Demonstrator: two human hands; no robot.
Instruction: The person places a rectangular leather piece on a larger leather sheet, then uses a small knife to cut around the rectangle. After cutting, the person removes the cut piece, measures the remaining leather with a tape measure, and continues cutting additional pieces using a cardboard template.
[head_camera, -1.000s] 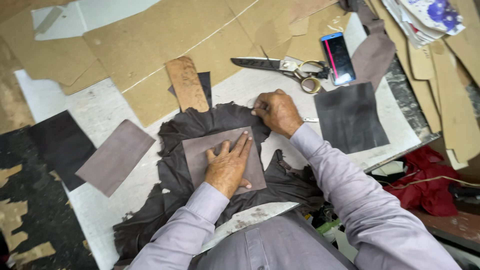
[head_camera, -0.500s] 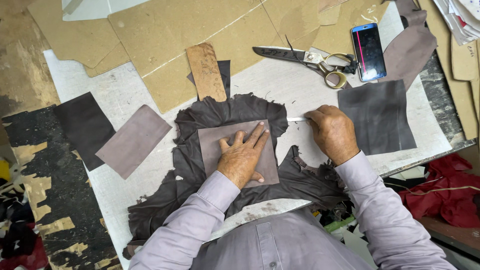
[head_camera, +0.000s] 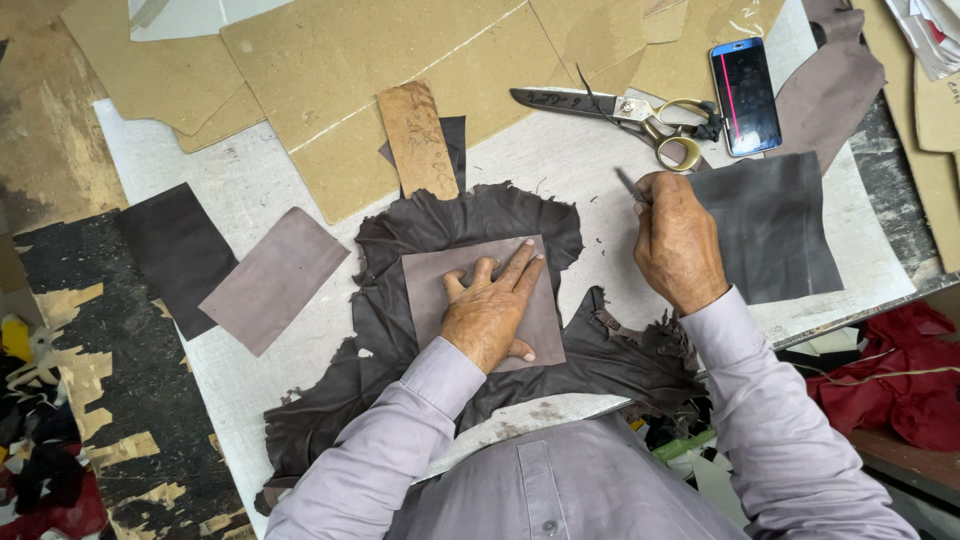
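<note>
My left hand (head_camera: 489, 308) lies flat, fingers spread, on a grey-brown rectangular template (head_camera: 430, 280). The template rests on a dark brown, ragged-edged piece of leather (head_camera: 440, 220) spread on the white work surface. My right hand (head_camera: 678, 238) is off to the right of the leather, fist closed around a thin pointed tool (head_camera: 630, 186) whose tip sticks up and left. That hand hovers at the left edge of a dark grey cut piece (head_camera: 775, 225).
Large scissors (head_camera: 610, 108) and a phone (head_camera: 745, 95) lie at the back right. Cardboard patterns (head_camera: 330, 70) cover the far side, with a tan strip (head_camera: 417, 135) on them. Two cut rectangles (head_camera: 272, 278) sit at the left. Red cloth (head_camera: 890, 370) hangs at the right.
My right hand with the tool has moved right, off the top edge of the leather toward the dark grey piece. My left hand stays pressed on the template.
</note>
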